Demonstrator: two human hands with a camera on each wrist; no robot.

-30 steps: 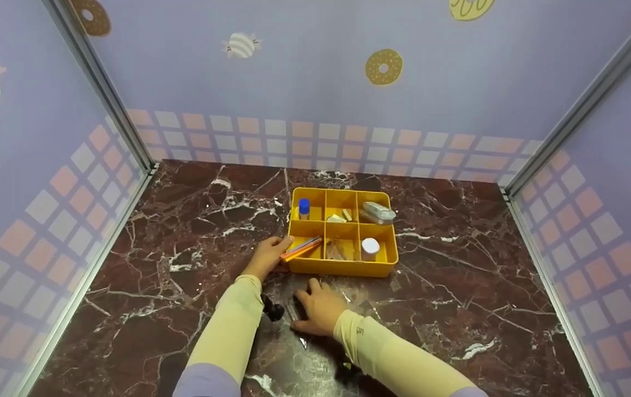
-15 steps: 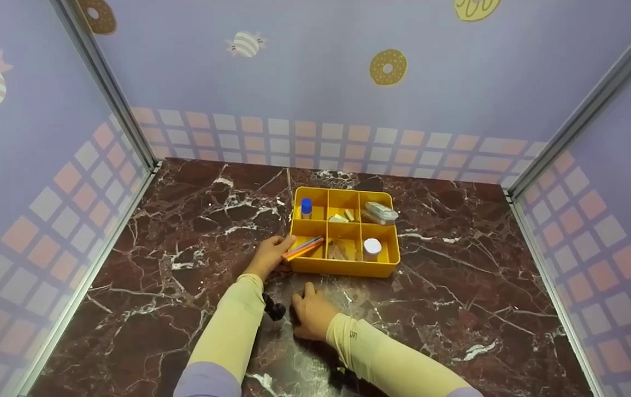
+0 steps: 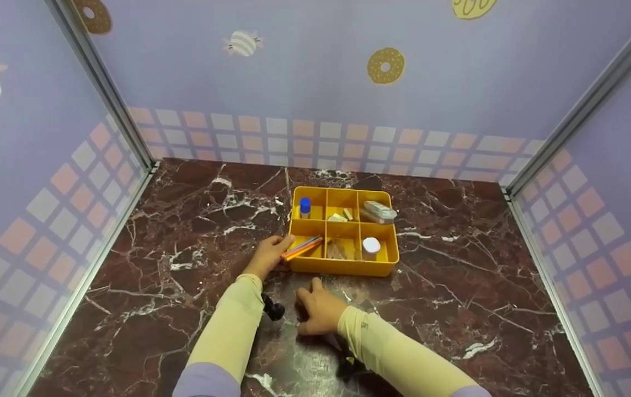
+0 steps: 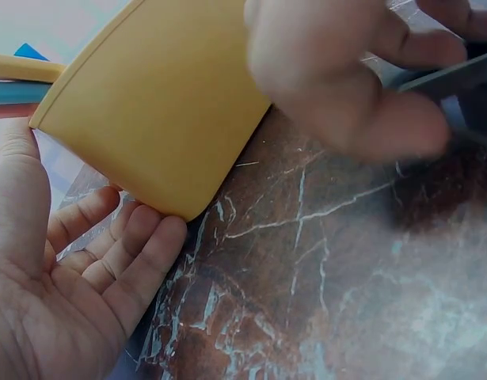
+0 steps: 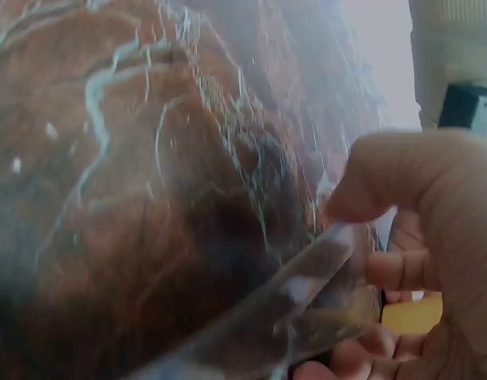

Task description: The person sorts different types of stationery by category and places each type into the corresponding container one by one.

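In the head view a yellow six-compartment organizer box sits on the marbled table. My left hand grips its front left corner. The left wrist view shows the thumb at the rim and the fingertips against the bottom edge. Several slim coloured pens lean in the front left compartment, close to that thumb. Just in front of the box, my right hand pinches a clear flat plastic piece with straight edges. The right wrist view shows it between thumb and fingers; its exact kind is unclear.
Other compartments hold a blue-capped glue stick, small whitish pieces, a clear plastic case, a transparent item and a white-lidded container. Lilac patterned walls enclose the table's back and sides.
My right hand shifts slightly left, then back right, staying in front of the box with the clear piece. The left hand and the box keep their places.
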